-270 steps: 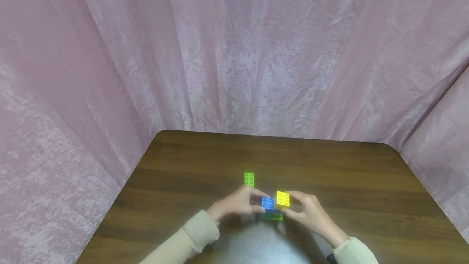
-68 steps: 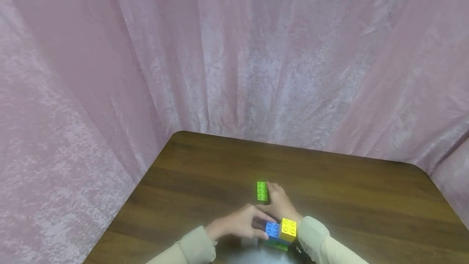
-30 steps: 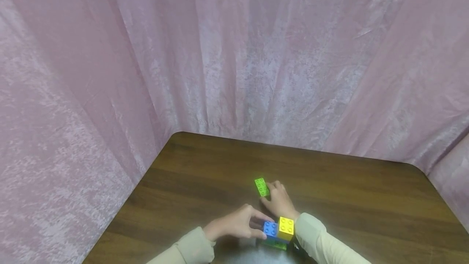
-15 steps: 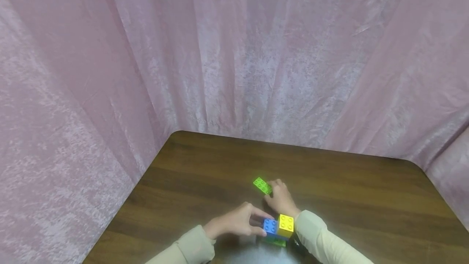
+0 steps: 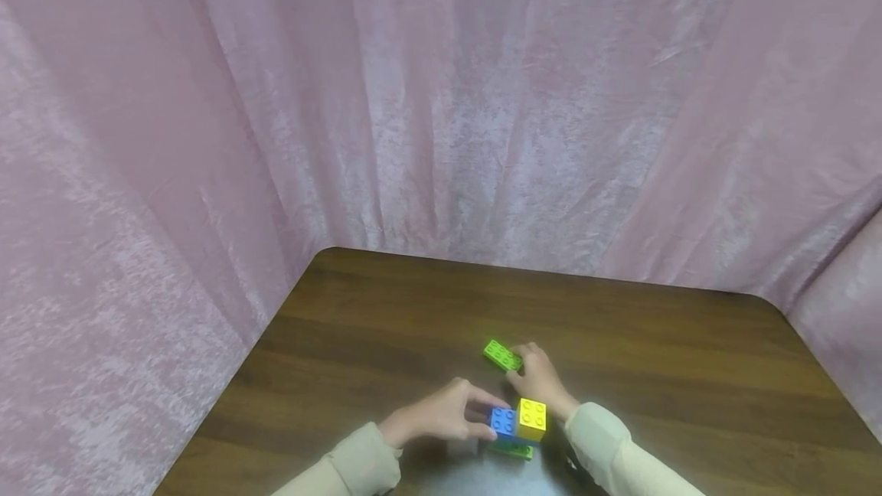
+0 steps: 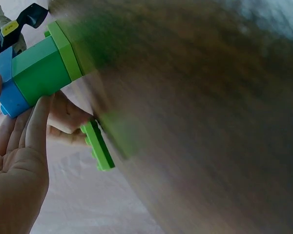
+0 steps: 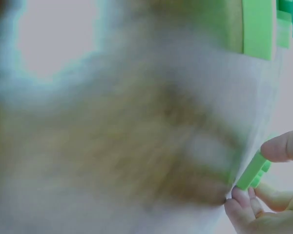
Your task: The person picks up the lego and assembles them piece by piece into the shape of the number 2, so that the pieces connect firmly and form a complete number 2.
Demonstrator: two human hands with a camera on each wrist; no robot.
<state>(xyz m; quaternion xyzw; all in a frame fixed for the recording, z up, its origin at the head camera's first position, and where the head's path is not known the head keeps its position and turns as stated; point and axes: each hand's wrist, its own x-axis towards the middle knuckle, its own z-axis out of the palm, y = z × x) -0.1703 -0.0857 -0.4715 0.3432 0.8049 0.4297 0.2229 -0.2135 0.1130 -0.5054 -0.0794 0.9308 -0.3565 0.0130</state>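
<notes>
Two bare hands, left hand point(image 5: 441, 413) and right hand point(image 5: 543, 380). Long pale beige sleeves point(image 5: 361, 465) to both wrists, cuffs snug and slightly bunched.

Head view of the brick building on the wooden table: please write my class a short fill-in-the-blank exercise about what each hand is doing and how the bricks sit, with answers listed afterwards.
1. The right hand pinches a flat brick coloured ____.
2. The left hand steadies the brick stack from the side of its ____ brick.
3. Beside the blue brick, on top of the stack, sits a ____ brick.
4. All the bricks are above a ____ table.

Missing words: green; blue; yellow; wooden
</notes>
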